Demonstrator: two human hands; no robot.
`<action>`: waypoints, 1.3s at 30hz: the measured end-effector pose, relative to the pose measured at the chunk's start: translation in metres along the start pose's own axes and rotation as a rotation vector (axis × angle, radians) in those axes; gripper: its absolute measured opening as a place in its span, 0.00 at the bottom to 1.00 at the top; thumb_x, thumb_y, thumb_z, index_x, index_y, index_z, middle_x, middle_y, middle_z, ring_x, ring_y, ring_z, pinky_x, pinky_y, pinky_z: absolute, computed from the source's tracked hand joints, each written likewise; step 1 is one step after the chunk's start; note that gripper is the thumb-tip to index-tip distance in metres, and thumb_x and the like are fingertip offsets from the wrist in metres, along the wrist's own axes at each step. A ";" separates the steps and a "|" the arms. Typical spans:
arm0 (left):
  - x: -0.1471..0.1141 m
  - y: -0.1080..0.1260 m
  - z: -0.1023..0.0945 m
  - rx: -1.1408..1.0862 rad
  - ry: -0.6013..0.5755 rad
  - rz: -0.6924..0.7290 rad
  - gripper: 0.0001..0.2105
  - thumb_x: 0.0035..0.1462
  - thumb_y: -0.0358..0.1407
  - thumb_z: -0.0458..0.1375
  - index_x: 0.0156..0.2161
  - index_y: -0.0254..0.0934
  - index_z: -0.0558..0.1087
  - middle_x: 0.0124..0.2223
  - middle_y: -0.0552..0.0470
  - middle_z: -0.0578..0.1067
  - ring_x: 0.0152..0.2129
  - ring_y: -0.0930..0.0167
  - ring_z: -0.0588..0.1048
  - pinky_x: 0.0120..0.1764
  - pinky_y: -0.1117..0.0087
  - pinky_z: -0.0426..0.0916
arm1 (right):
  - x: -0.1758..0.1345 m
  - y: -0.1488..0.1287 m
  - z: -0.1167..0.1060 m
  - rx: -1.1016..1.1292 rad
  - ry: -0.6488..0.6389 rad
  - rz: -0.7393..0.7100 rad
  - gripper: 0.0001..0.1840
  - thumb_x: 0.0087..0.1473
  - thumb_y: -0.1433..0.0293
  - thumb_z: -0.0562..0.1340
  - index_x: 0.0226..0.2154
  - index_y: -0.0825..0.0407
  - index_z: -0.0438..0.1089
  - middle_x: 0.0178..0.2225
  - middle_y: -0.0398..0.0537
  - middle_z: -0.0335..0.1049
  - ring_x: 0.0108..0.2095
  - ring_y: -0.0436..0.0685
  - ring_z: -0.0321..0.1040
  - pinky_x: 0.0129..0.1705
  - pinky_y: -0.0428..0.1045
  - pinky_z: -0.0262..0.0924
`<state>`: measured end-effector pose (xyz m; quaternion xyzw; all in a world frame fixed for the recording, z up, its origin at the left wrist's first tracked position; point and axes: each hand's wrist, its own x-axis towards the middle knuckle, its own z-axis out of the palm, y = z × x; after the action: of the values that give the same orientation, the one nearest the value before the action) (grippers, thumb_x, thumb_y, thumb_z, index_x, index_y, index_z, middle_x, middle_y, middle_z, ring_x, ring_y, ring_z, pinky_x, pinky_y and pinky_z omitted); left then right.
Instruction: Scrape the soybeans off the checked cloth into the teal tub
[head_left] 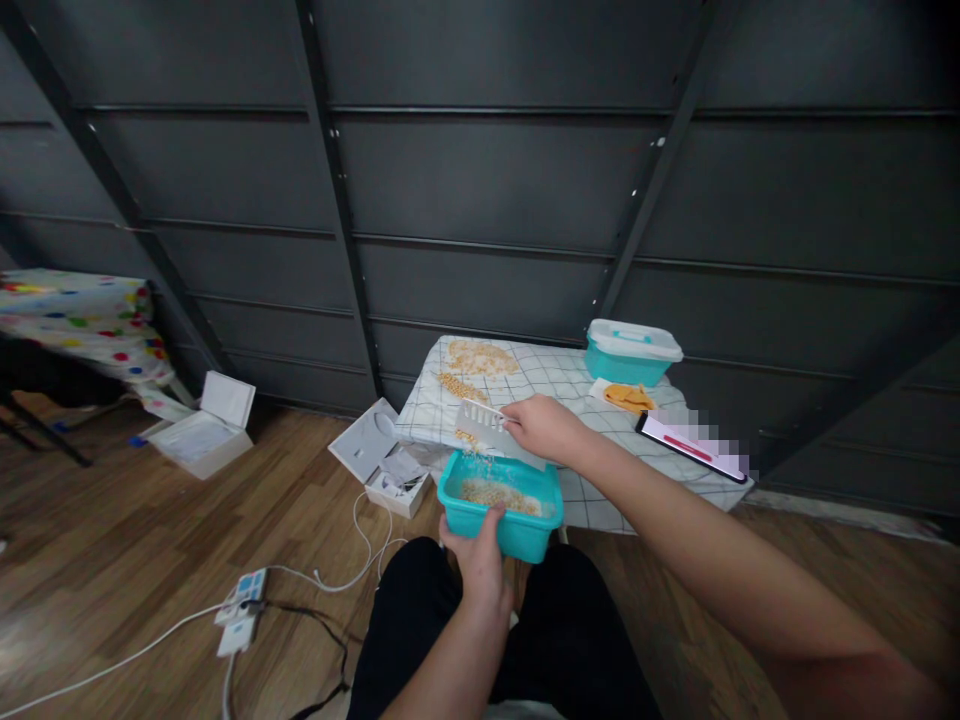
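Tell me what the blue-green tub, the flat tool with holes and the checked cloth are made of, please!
Tub: likely plastic, smooth, with one solid colour and a moulded-looking rim.
Flat tool: metal or pale plastic; its plain greyish face leaves that open.
Checked cloth: probably woven fabric, fairly matt, since it drapes over the edge; a coating can't be ruled out.

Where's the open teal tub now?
Head view, lower centre: the open teal tub is in the left hand, at the near edge of the table, below the slotted scraper.
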<state>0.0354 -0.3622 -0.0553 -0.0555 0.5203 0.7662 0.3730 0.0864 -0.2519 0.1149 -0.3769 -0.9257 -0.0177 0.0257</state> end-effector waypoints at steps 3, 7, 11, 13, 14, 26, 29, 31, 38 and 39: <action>0.003 -0.001 -0.002 0.023 0.009 0.012 0.44 0.42 0.31 0.71 0.61 0.44 0.51 0.47 0.47 0.73 0.37 0.67 0.77 0.44 0.62 0.72 | 0.002 0.000 -0.003 0.003 0.016 0.030 0.15 0.59 0.67 0.53 0.37 0.51 0.76 0.36 0.53 0.77 0.36 0.58 0.71 0.33 0.48 0.54; 0.008 -0.002 -0.004 0.025 0.013 0.017 0.45 0.42 0.31 0.71 0.61 0.44 0.50 0.49 0.47 0.73 0.39 0.67 0.77 0.45 0.62 0.72 | 0.009 0.002 -0.006 -0.019 0.044 0.078 0.16 0.59 0.67 0.53 0.38 0.52 0.76 0.37 0.54 0.77 0.37 0.59 0.71 0.34 0.48 0.53; 0.011 0.003 -0.005 0.016 0.037 0.005 0.45 0.43 0.31 0.70 0.62 0.44 0.49 0.49 0.47 0.73 0.39 0.67 0.77 0.44 0.62 0.72 | 0.023 -0.001 0.000 0.003 0.100 -0.002 0.17 0.60 0.66 0.52 0.43 0.50 0.75 0.40 0.51 0.77 0.39 0.59 0.71 0.36 0.48 0.54; 0.011 0.006 -0.005 0.022 0.039 -0.004 0.45 0.43 0.31 0.70 0.62 0.44 0.48 0.48 0.47 0.73 0.38 0.67 0.77 0.44 0.62 0.72 | 0.034 -0.002 0.005 0.009 0.138 -0.047 0.18 0.61 0.66 0.51 0.46 0.48 0.74 0.42 0.50 0.77 0.41 0.59 0.70 0.39 0.48 0.55; 0.012 0.007 -0.006 0.023 0.040 -0.008 0.46 0.43 0.31 0.70 0.62 0.44 0.48 0.49 0.46 0.73 0.38 0.67 0.77 0.44 0.62 0.72 | 0.040 -0.001 0.007 0.005 0.164 -0.047 0.19 0.61 0.66 0.51 0.48 0.47 0.73 0.44 0.50 0.76 0.43 0.59 0.70 0.40 0.49 0.56; 0.032 0.011 -0.016 -0.003 0.066 -0.039 0.46 0.43 0.32 0.70 0.62 0.46 0.47 0.47 0.47 0.73 0.36 0.67 0.77 0.40 0.63 0.74 | 0.134 0.026 0.016 -0.097 0.214 0.050 0.21 0.64 0.70 0.47 0.54 0.49 0.66 0.49 0.54 0.73 0.46 0.61 0.70 0.44 0.50 0.58; 0.035 0.013 -0.018 0.002 0.061 -0.046 0.45 0.44 0.32 0.70 0.62 0.47 0.48 0.47 0.46 0.73 0.36 0.67 0.77 0.40 0.63 0.73 | 0.153 0.018 0.016 -0.118 0.170 0.065 0.21 0.62 0.74 0.47 0.55 0.51 0.62 0.47 0.56 0.73 0.45 0.61 0.71 0.43 0.50 0.59; 0.036 0.014 -0.019 0.010 0.045 -0.047 0.44 0.45 0.33 0.69 0.62 0.48 0.48 0.47 0.47 0.73 0.35 0.67 0.78 0.39 0.64 0.73 | 0.168 0.011 0.015 -0.122 0.157 0.050 0.21 0.61 0.75 0.48 0.55 0.51 0.62 0.48 0.57 0.73 0.46 0.60 0.71 0.44 0.51 0.60; 0.044 0.021 -0.022 -0.009 0.049 -0.054 0.42 0.46 0.33 0.69 0.62 0.49 0.50 0.46 0.47 0.74 0.34 0.66 0.78 0.39 0.64 0.74 | 0.222 -0.007 0.022 -0.110 0.092 0.049 0.18 0.61 0.71 0.50 0.51 0.52 0.67 0.48 0.58 0.73 0.45 0.60 0.72 0.42 0.50 0.62; 0.046 0.020 -0.022 -0.020 0.058 -0.059 0.43 0.46 0.32 0.69 0.62 0.50 0.50 0.46 0.47 0.74 0.34 0.66 0.79 0.39 0.63 0.74 | 0.226 -0.009 0.025 -0.106 0.084 0.051 0.19 0.62 0.70 0.50 0.51 0.52 0.68 0.48 0.58 0.73 0.45 0.60 0.72 0.42 0.50 0.62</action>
<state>-0.0173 -0.3608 -0.0720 -0.0968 0.5214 0.7580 0.3798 -0.0825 -0.0992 0.1033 -0.4001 -0.9117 -0.0817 0.0450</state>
